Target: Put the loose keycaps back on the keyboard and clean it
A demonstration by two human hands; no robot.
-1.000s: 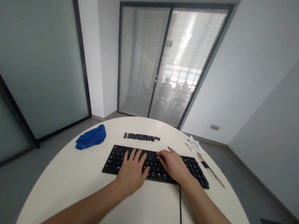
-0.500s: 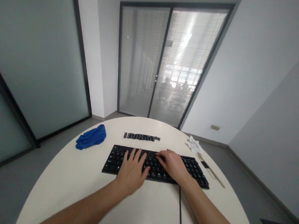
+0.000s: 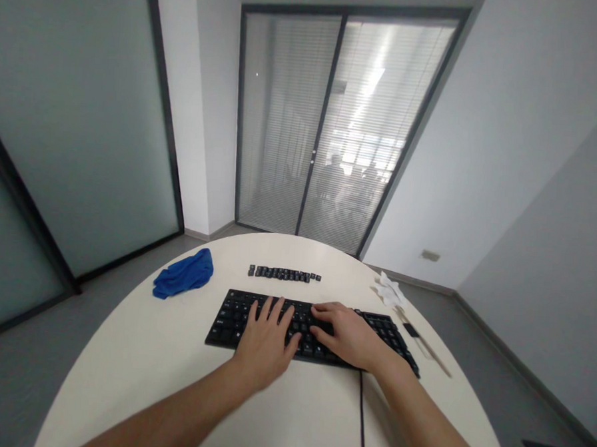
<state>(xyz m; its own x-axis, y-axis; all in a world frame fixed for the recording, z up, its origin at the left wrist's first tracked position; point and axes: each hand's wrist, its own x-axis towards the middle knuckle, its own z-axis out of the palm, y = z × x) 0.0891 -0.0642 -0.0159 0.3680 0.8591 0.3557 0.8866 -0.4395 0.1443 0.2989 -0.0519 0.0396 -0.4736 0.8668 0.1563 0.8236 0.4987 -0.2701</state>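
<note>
A black keyboard (image 3: 226,321) lies across the middle of the round table, its cable running toward me. My left hand (image 3: 264,338) rests on its left-centre part with the fingers spread over the keys. On the right-centre part is my right hand (image 3: 350,333), thumb and fingers apart, no object visible in it. The keys beneath both palms are hidden. Beyond the keyboard, several loose black keycaps (image 3: 283,274) lie in a row.
A crumpled blue cloth (image 3: 184,274) lies at the left of the white table (image 3: 135,375). Near the right edge are a crumpled white tissue (image 3: 390,290) and a thin brush-like tool (image 3: 432,350) with a dark band. The black cable (image 3: 361,413) crosses the front of the table.
My right hand's thumb and fingers have parted from a near pinch, and the hand has flattened over the keys. My left hand stays in place.
</note>
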